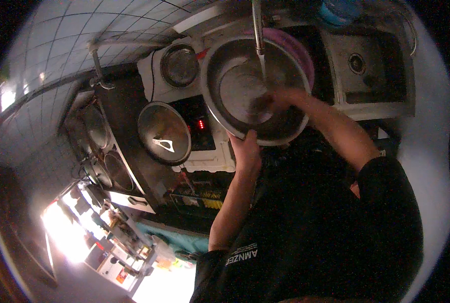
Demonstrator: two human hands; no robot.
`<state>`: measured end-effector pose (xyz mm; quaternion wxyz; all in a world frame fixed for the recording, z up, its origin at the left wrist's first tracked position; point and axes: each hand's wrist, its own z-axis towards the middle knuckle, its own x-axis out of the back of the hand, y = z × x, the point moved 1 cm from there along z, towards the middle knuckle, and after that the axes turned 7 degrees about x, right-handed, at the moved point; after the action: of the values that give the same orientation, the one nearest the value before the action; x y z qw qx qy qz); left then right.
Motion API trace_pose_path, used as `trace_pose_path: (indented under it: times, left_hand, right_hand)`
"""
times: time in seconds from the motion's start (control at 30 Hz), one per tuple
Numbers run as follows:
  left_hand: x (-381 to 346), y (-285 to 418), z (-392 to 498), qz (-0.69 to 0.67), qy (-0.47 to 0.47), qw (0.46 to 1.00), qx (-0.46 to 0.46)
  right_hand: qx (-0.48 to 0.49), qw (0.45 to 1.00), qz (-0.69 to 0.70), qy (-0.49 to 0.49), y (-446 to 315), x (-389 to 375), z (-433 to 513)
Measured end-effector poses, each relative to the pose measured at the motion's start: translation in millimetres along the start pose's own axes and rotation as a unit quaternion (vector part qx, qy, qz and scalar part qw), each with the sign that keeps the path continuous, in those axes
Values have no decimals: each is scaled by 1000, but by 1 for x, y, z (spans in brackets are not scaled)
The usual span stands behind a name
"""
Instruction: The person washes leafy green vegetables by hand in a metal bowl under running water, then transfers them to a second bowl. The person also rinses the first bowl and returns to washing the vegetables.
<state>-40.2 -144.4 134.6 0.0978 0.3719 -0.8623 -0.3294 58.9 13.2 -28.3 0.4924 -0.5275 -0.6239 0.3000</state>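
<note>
A large round metal basin (pixel 285 125) stands under a faucet (pixel 260 41), and a stream of water runs down into it. My left hand (pixel 246 149) grips the near rim, thumb on top and fingers below the edge. Inside the basin, over its pale, cloudy middle, is my right hand (pixel 276 100). Motion blurs its fingers, and a dark patch lies beside them; whether they hold anything cannot be made out. Part of a pink basin (pixel 306 57) shows behind the metal one.
At right is a sink basin with a drain (pixel 357 63), below a blue container (pixel 340 13). Left of the metal basin are a round metal pan (pixel 179 65), a pan or lid with a white handle piece (pixel 164 121), and a dark panel with red lights (pixel 200 132). Several pots (pixel 117 170) stand farther left.
</note>
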Motion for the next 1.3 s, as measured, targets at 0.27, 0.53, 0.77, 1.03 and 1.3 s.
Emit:
trace_pose_path:
  times: [0.27,0.53,0.77,1.03,1.3]
  left_hand:
    - [-3,2,-1,26,8,999,-46]
    - [18,18,13,18,8,997,-77]
    - [14,41,-3,169,52,963,-203]
    - [-2,67,-17,345,122,858,-360]
    - [-23,78,-46,466,188,766,-402]
  right_hand:
    - [72,954,41,287,-58,41,61]
    - [-87,970,-90,209,-39,30,-61]
    - [-111,717,635,263,-20,-56,-77]
    - [1,683,660,313,-59,-84,2]
    - [52,696,671,252,-84,-62,13]
